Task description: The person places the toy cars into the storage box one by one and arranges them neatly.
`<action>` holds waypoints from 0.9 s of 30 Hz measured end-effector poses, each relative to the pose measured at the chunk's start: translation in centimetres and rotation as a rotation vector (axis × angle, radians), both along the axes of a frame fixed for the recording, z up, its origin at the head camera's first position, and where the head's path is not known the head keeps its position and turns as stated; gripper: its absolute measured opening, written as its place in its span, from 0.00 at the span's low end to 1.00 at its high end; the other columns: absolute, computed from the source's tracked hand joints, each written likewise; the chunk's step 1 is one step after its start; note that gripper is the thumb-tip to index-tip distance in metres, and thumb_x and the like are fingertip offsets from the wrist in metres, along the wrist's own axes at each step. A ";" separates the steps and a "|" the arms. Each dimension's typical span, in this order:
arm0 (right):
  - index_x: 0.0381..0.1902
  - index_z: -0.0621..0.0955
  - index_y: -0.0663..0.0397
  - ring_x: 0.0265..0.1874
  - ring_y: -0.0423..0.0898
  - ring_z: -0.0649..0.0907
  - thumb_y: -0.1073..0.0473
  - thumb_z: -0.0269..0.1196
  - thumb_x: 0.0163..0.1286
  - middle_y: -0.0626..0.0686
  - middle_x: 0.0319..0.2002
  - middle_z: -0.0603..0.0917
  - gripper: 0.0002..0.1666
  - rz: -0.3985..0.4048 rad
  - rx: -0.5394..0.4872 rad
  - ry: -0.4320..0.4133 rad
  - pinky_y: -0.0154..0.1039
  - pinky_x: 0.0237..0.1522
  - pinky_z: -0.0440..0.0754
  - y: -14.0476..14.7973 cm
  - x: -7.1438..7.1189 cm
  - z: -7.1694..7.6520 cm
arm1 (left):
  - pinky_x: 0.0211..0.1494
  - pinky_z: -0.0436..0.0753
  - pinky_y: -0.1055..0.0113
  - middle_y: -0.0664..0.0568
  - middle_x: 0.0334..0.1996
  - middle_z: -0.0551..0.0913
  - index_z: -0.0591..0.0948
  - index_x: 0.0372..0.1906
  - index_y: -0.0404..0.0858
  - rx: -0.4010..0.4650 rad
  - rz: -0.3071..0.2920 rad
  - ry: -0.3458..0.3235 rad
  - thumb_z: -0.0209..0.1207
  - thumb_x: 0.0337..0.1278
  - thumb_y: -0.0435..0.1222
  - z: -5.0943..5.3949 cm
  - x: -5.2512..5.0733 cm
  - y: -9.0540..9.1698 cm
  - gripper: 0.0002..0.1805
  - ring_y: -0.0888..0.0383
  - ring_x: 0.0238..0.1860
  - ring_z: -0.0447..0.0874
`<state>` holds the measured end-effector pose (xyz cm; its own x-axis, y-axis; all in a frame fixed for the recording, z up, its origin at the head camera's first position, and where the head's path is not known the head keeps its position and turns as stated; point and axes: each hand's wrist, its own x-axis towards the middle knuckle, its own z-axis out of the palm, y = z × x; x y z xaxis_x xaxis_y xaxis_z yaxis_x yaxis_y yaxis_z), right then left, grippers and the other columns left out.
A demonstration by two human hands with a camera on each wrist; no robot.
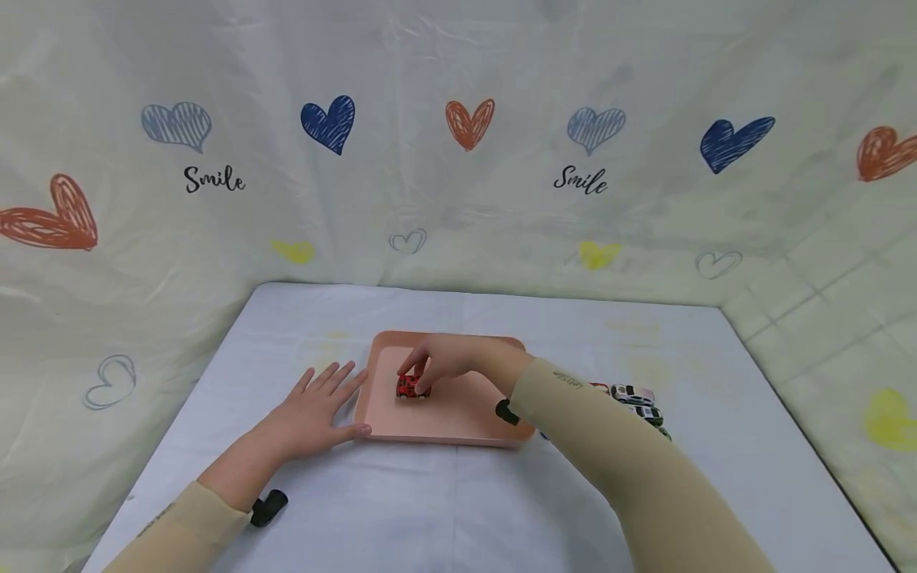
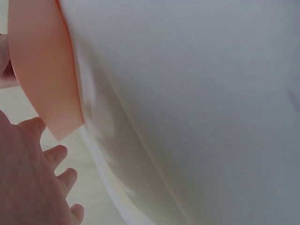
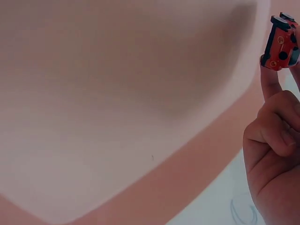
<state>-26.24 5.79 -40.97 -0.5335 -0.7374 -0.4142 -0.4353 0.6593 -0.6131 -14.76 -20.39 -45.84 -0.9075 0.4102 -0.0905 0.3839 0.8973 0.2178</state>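
A small red toy car [image 1: 411, 387] is over the left part of a pink tray [image 1: 458, 418]. My right hand [image 1: 450, 356] pinches the car between thumb and fingers; the right wrist view shows the red car [image 3: 281, 44] with black spots at the fingertips of my right hand [image 3: 276, 140]. Whether its wheels touch the tray, I cannot tell. My left hand [image 1: 315, 414] lies with fingers spread at the tray's left edge. In the left wrist view, the fingers of my left hand [image 2: 33, 173] are beside the tray's side [image 2: 44, 70].
Several toy cars [image 1: 634, 395] stand close together on the white table [image 1: 731, 477], right of the tray and partly behind my right sleeve. A pale cloth [image 1: 458, 215] printed with hearts hangs behind the table.
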 end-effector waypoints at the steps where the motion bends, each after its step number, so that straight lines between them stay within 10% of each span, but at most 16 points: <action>1: 0.58 0.84 0.38 0.45 0.40 0.81 0.58 0.69 0.65 0.42 0.40 0.84 0.23 0.005 0.016 -0.003 0.34 0.47 0.80 -0.2 0.1 -0.3 | 0.76 0.42 0.38 0.46 0.78 0.54 0.56 0.79 0.47 -0.003 -0.001 -0.001 0.50 0.55 0.73 0.0 0.0 0.0 0.53 0.40 0.78 0.46; 27: 0.60 0.82 0.33 0.39 0.38 0.79 0.56 0.66 0.69 0.41 0.40 0.83 0.23 0.041 0.111 -0.046 0.31 0.38 0.79 -0.6 0.9 -1.3 | 0.75 0.43 0.37 0.44 0.78 0.53 0.57 0.79 0.45 -0.032 0.012 -0.002 0.57 0.57 0.66 0.4 -0.1 0.5 0.51 0.39 0.77 0.47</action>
